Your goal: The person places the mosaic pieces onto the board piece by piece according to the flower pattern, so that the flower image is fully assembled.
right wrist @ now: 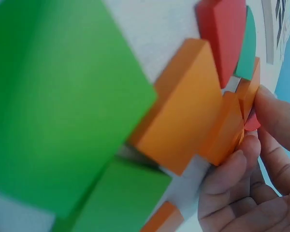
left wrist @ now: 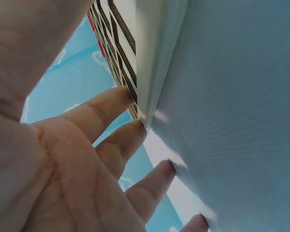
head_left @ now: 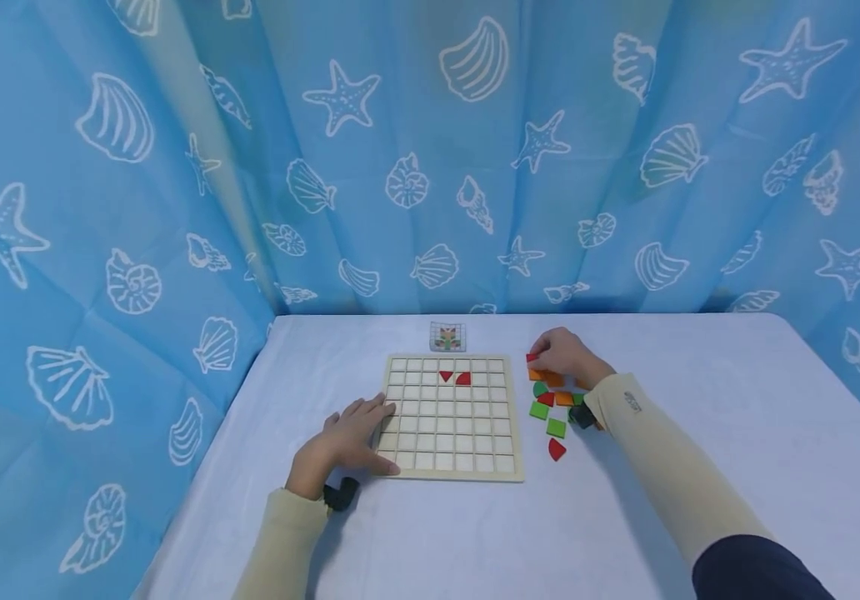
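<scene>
Board (head_left: 460,476), cream, square and gridded, meets the outspread left hand (head_left: 347,437) at its edge; rightward, the right hand (head_left: 568,354) pinches a flat red piece (head_left: 532,357) beside flat orange blocks (head_left: 554,379). A low sweep could scatter these blocks.

On the counter (head_left: 475,533) lies a grid board (head_left: 445,431), with two pieces (head_left: 463,379) on its far part. Behind it I see a card (head_left: 448,337); to its right, loose pieces (head_left: 557,428), the right hand (head_left: 568,354) at their far end. The left hand (head_left: 351,437) touches the board's left edge.
</scene>
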Demonstrator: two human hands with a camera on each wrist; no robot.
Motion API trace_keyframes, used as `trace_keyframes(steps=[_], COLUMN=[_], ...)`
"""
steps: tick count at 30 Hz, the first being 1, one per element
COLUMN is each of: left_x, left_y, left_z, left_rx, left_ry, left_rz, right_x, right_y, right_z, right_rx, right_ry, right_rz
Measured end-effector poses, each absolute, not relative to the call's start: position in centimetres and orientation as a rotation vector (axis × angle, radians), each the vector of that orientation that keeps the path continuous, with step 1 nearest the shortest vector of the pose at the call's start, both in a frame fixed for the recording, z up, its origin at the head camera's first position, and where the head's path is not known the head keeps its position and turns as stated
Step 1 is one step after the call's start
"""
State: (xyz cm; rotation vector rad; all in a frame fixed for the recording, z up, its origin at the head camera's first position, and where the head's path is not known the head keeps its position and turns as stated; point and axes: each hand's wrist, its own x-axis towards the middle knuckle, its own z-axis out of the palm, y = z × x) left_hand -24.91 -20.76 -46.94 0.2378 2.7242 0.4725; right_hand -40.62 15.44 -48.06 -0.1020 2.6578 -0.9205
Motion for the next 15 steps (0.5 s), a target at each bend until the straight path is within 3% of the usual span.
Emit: trace_keyframes(steps=[15], left_x=[-24.9], left_y=[-20.8], left_z=[-47.3], left_rx=[0.222], left_ry=[2.725], left_rz=[0.485], right_x=[-40.8], right_y=[15.6], right_z=[-46.6], right_rx=[-0.250], right_ry=[2.714], right_rz=[-0.937])
